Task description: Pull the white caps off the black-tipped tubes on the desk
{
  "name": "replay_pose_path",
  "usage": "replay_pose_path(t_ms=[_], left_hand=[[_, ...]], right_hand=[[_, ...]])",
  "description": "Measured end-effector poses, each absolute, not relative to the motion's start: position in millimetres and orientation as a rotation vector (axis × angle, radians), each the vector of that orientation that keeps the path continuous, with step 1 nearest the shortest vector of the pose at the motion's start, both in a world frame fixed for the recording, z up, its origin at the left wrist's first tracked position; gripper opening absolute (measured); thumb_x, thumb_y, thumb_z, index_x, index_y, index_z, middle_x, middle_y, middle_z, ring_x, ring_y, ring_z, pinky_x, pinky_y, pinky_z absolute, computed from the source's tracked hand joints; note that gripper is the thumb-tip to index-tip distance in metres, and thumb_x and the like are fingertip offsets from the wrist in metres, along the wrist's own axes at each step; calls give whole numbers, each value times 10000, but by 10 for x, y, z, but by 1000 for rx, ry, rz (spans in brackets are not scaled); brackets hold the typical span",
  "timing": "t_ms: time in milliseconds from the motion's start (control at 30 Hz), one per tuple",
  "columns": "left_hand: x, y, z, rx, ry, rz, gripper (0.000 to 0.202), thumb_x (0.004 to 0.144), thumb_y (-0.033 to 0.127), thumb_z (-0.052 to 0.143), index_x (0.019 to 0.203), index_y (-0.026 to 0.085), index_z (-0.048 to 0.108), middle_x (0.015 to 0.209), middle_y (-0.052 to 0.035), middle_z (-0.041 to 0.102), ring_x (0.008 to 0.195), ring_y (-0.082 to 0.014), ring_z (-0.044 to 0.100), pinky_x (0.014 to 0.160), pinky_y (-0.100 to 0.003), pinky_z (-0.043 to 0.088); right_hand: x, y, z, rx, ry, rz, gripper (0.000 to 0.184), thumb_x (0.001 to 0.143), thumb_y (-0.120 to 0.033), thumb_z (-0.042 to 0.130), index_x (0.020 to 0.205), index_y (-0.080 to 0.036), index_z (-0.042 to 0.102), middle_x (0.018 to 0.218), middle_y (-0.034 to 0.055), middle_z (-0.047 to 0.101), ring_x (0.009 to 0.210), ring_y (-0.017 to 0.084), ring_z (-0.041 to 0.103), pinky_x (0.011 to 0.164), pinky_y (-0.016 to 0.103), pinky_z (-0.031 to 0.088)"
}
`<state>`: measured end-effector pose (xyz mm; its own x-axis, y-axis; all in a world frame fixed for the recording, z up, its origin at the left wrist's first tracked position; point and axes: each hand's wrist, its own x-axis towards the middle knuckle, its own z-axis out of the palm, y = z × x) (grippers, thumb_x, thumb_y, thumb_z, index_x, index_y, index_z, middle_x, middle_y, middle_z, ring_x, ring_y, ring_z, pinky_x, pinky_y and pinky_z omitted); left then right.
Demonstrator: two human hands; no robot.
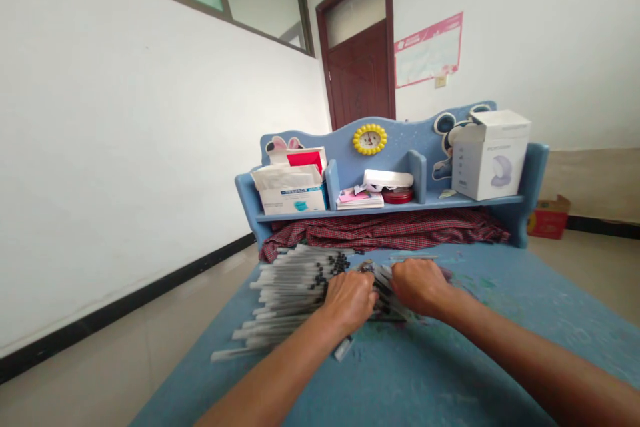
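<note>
Both my hands are closed near the middle of the blue table (415, 373), close together with their fingers turned inward. My left hand (350, 295) curls its fingers at the right side of a big heap of clear, pen-like tubes (285, 287) with black ends. What it grips is hidden by the hand. Just to the right, my right hand (419, 285) is also closed, and its fingers cover what it holds. More clear and black pen pieces (383, 290) lie between the hands, blurred. A small clear piece (343, 349) lies below my left wrist.
At the table's back stands a blue shelf (350, 213) with a mask box (295, 193), papers (360, 200), a red round tin (398, 195) and a white box (490, 157). A plaid cloth (380, 230) lies under it. A white wall (125, 147) rises at left.
</note>
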<state>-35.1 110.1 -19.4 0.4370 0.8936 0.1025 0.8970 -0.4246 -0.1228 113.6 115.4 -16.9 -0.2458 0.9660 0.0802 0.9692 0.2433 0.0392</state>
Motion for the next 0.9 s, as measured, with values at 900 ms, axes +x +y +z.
replay_pose_path(t_ms=[900], left_hand=[[-2093, 316, -155, -2487, -1854, 177, 163, 783, 193, 533, 906, 223, 635, 966, -51, 615, 867, -215, 602, 758, -297, 437]], right_hand=[[1178, 944, -217, -1786, -2467, -29, 366, 878, -374, 380, 836, -149, 666, 809, 151, 693, 816, 291, 664, 678, 345, 440]])
